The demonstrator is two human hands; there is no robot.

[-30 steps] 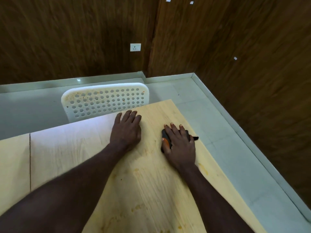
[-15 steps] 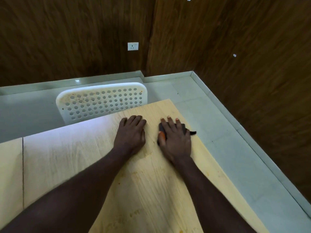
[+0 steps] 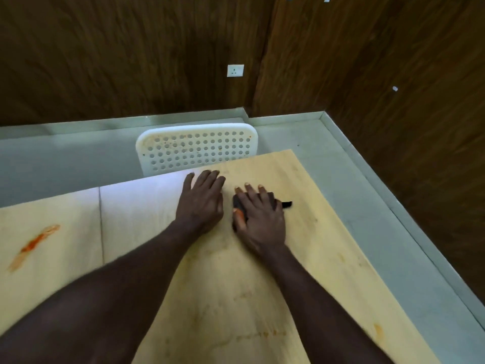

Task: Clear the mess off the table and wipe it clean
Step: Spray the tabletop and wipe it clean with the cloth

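- Coming into view at the far left of the worktop (image 3: 236, 298) is an orange smear (image 3: 34, 243) that the frames of a second ago did not take in. The head has turned that way. I judge this streak to be the largest patch left to wipe.
- Past the seam (image 3: 101, 224) in the wood, the left hand (image 3: 202, 203) lies palm down near the far edge. Its fingers are straight and close together and hold nothing. The forearm runs in from the lower left. It has hardly shifted on the wood and looks to be bracing the body.
- Just beside it, the right hand (image 3: 262, 222) presses flat on a dark cloth (image 3: 238, 203). The fingers are laid straight over the cloth, not curled round it. A tail of cloth pokes out on the right, and the thumb carries an orange stain.
- Over the last second this hand and the cloth have slid leftward and a little toward the far edge. The two hands, well apart before, are now nearly touching. That reads as a wiping stroke under way, heading toward the unwiped side.
- Below the hands the wood shows only faint yellowish traces, so this stretch seems worked over but not yet clean.
- Farther right, near the lower edge, a small orange spot (image 3: 378, 331) sits well apart from the cloth.
- Beyond the far edge stands a white perforated chair back (image 3: 196, 151).
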